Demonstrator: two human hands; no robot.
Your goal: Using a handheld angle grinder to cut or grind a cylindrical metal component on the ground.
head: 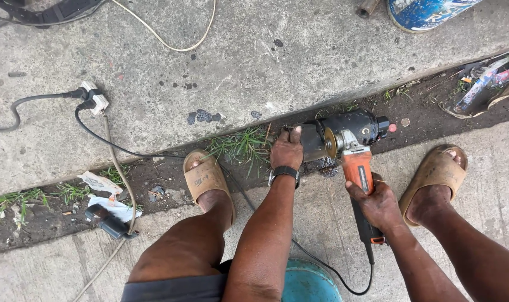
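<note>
An orange and black angle grinder [358, 168] with a wire cup wheel [326, 166] at its head lies over the dirt gap between two concrete slabs. My right hand [377, 202] grips its orange body from the near side. My left hand [287, 149], wearing a black wristwatch, holds a dark cylindrical metal part [352, 127] pressed against the wheel. The part's left end is hidden under my fingers.
My feet in tan slide sandals [205, 178] [436, 173] stand either side of the work. A white power strip [96, 98] with black cables lies at left. A black handle [108, 222] and paper scraps sit in the dirt strip. A teal container [309, 283] stands below me, a blue drum [427, 12] at the top.
</note>
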